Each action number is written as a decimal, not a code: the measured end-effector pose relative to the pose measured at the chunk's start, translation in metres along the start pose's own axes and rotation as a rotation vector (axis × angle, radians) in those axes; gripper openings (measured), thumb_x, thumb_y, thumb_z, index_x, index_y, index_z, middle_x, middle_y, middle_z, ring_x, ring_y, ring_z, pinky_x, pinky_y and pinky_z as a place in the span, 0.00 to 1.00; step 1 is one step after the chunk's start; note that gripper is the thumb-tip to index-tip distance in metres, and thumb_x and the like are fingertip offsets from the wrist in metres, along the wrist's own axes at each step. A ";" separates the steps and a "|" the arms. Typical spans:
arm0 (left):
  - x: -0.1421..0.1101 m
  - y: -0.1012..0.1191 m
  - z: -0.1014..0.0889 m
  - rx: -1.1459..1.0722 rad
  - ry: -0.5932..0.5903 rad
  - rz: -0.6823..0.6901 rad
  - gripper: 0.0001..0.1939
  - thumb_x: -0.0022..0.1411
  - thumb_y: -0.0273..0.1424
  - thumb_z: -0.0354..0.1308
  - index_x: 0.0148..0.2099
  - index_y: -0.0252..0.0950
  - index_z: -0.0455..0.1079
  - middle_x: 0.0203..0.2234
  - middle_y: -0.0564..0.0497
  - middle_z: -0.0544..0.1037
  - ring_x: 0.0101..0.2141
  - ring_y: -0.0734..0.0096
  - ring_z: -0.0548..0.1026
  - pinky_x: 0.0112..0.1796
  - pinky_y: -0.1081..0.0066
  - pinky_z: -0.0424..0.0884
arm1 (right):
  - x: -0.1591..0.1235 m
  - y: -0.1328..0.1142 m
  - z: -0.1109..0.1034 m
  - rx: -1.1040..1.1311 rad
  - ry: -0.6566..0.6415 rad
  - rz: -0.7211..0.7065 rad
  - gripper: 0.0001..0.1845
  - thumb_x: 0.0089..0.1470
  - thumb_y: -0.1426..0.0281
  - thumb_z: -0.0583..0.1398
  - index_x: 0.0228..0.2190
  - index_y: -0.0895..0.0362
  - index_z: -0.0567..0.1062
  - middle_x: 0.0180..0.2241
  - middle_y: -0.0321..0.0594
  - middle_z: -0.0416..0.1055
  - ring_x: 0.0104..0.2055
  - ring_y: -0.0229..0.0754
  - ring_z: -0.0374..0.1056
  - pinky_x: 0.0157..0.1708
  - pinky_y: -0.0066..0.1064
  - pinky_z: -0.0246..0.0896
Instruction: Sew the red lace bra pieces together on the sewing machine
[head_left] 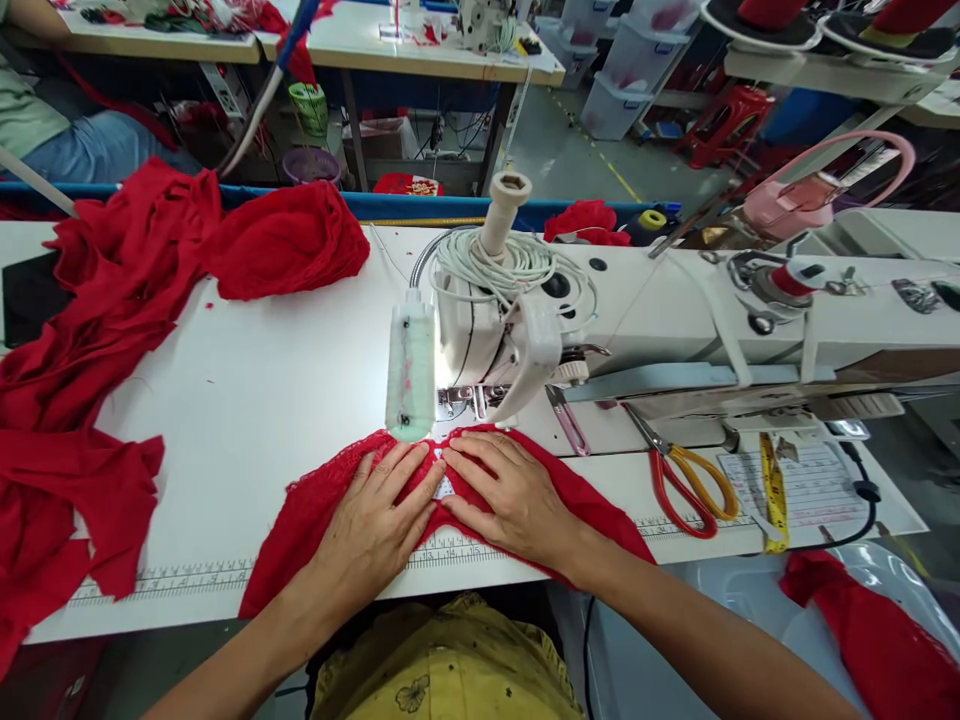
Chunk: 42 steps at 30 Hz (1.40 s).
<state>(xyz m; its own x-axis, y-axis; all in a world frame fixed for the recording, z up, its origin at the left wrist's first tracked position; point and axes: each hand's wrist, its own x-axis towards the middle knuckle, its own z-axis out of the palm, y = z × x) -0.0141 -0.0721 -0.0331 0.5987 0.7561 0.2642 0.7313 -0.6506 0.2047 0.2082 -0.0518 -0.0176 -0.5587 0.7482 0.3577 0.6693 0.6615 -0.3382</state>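
Note:
A red lace-edged garment piece (300,540) lies spread on the sewing table, just in front of the sewing machine's presser foot (472,400). My left hand (382,505) rests flat on its left part, fingers stretched toward the machine. On the right part, my right hand (506,490) lies with its fingers extended and spread. Between the fingertips of both hands a small white patch (444,487) shows through a gap in the red fabric. Neither hand grips anything that I can see. The fabric under the palms is hidden.
Red fabric (150,250) is heaped at the left. Right of the needle lie thread snips (568,420), scissors (690,480) and a yellow tape measure (772,490). A lamp (410,370) hangs close above my fingers. A plastic bin (720,600) stands lower right; a co-worker sits at upper left.

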 end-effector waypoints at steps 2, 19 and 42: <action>0.000 0.000 0.000 0.005 -0.007 -0.002 0.22 0.72 0.30 0.50 0.65 0.38 0.63 0.62 0.39 0.69 0.62 0.46 0.65 0.56 0.46 0.64 | 0.000 0.000 0.000 0.003 0.011 0.002 0.19 0.62 0.63 0.60 0.51 0.59 0.74 0.51 0.49 0.75 0.54 0.51 0.70 0.56 0.45 0.68; 0.003 0.002 -0.005 0.040 -0.006 0.016 0.19 0.72 0.29 0.48 0.62 0.34 0.67 0.59 0.37 0.71 0.60 0.46 0.67 0.55 0.45 0.67 | 0.004 -0.004 -0.003 -0.016 -0.114 0.047 0.21 0.61 0.64 0.58 0.54 0.57 0.72 0.53 0.49 0.70 0.53 0.52 0.65 0.53 0.47 0.65; 0.004 -0.003 0.003 0.037 0.078 0.045 0.21 0.73 0.32 0.47 0.65 0.33 0.62 0.60 0.37 0.69 0.60 0.46 0.67 0.55 0.47 0.66 | 0.007 0.006 -0.011 0.013 -0.100 -0.051 0.20 0.65 0.62 0.56 0.53 0.61 0.72 0.53 0.51 0.71 0.54 0.48 0.66 0.57 0.43 0.64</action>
<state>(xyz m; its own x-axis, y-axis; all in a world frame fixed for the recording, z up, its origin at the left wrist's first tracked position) -0.0129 -0.0665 -0.0358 0.6046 0.7177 0.3454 0.7169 -0.6793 0.1566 0.2139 -0.0432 -0.0077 -0.6383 0.7147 0.2858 0.6331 0.6987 -0.3334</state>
